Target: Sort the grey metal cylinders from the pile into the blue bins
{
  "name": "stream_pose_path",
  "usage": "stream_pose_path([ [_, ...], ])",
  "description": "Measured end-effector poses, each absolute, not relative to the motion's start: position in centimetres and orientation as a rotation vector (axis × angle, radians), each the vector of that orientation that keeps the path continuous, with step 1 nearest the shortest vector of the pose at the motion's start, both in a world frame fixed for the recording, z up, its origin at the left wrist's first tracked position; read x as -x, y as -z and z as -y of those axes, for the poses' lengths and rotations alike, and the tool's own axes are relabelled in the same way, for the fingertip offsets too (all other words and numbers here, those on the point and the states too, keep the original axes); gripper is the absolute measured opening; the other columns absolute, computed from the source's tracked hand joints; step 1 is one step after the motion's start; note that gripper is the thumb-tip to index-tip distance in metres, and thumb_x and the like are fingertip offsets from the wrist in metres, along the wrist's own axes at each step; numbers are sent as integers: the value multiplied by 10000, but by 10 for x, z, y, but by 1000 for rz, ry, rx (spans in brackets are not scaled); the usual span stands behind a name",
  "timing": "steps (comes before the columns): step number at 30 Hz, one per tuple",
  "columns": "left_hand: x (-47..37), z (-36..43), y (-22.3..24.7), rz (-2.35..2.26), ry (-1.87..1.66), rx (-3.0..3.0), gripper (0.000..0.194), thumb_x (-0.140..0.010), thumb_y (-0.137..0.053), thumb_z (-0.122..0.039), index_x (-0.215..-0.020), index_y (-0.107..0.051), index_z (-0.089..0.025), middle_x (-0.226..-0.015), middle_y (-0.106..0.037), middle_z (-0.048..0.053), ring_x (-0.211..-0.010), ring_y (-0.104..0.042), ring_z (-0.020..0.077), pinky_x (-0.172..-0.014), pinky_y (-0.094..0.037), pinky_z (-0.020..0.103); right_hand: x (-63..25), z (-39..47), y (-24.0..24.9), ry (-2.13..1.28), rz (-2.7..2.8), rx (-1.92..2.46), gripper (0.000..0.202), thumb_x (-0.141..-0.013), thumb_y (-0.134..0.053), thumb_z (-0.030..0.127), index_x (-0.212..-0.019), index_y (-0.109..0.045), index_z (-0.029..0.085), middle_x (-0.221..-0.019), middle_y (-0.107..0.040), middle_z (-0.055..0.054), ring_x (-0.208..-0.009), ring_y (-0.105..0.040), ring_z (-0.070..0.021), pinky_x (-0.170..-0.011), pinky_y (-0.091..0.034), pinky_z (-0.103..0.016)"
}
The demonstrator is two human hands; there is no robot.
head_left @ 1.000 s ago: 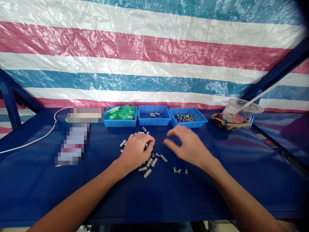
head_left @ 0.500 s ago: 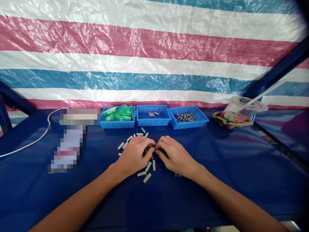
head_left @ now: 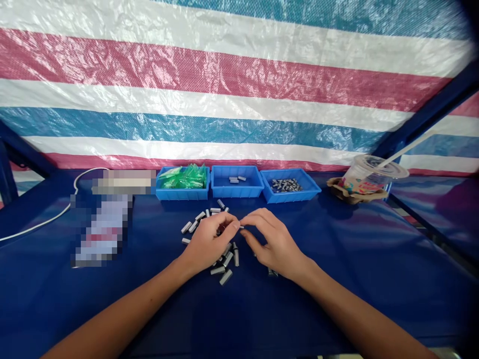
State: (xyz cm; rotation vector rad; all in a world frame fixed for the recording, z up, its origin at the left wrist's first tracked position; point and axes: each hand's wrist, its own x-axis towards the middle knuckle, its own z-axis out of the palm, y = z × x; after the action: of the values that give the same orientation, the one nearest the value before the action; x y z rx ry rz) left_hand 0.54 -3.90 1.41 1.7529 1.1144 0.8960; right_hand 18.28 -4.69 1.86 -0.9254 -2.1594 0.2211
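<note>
My left hand [head_left: 211, 238] is closed in a pinch, thumb against forefinger, over the middle of the blue table [head_left: 164, 309]. From its fingertips pokes the end of a small silver metal piece [head_left: 242, 227], mostly hidden. My right hand [head_left: 275, 243] meets it there, thumb and forefinger bent around that end. Silver hex standoffs [head_left: 226, 277] lie loose below my left hand, one with a dark screw end [head_left: 235, 246]. More silver standoffs [head_left: 186, 227] lie beyond it to the left. A few small dark pieces [head_left: 272, 272] sit partly hidden under my right hand.
Three blue bins stand at the back: one with green plastic bags [head_left: 183, 177], a middle bin [head_left: 236, 191] with a few standoffs, and one with small metal screws [head_left: 287, 185]. A plastic cup [head_left: 364, 174] with a straw stands right. A white cable [head_left: 56, 215] runs left.
The fingertips of both hands have shifted slightly, and the silver end now shows between them. My right thumb sits a little lower. The view has tilted slightly.
</note>
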Motion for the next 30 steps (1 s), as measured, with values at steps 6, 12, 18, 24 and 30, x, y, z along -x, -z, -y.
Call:
stream_pose_path([
  [6,-7,43,-13,-1105,-886,-1803,256,-919,-413,-382,-849,-547,-175,-734,-569,-1,-671,-540,132,-593,-413,238,-182,45,-20,-181,2131,933,105,-887,-487,163,-938,-573,193,-815,-623,-50,-766,-554,-177,-679,-455,-322],
  [12,-5,43,-9,-1056,-1118,-2263,218,-865,-504,-207,-1083,-522,-196,-908,-620,41,-825,-586,161,-787,-444,291,-181,46,-24,-323,2070,974,154,-916,-452,190,-854,-593,194,-717,-599,-20,-703,-536,-150,-656,-447,-283],
  [18,-4,43,-19,-1120,-1114,-2173,114,-877,-503,-252,-895,-593,-185,-779,-640,17,-734,-587,146,-722,-438,266,-180,45,-21,-386,2052,1013,123,-912,-469,215,-896,-589,192,-738,-605,-15,-699,-561,-142,-657,-456,-279],
  [24,-7,40,-21,-1079,-982,-1780,236,-883,-486,-365,-842,-615,-171,-768,-646,14,-743,-613,150,-698,-466,247,-177,49,-15,-73,2067,923,141,-862,-504,159,-982,-561,206,-768,-604,-31,-715,-573,-165,-651,-466,-301],
  [30,-5,44,-26,-1110,-935,-1893,261,-904,-452,-379,-871,-618,-179,-785,-665,13,-744,-626,148,-673,-462,236,-186,34,-32,200,1982,955,112,-839,-531,160,-921,-591,208,-721,-622,-33,-679,-574,-174,-656,-461,-321],
])
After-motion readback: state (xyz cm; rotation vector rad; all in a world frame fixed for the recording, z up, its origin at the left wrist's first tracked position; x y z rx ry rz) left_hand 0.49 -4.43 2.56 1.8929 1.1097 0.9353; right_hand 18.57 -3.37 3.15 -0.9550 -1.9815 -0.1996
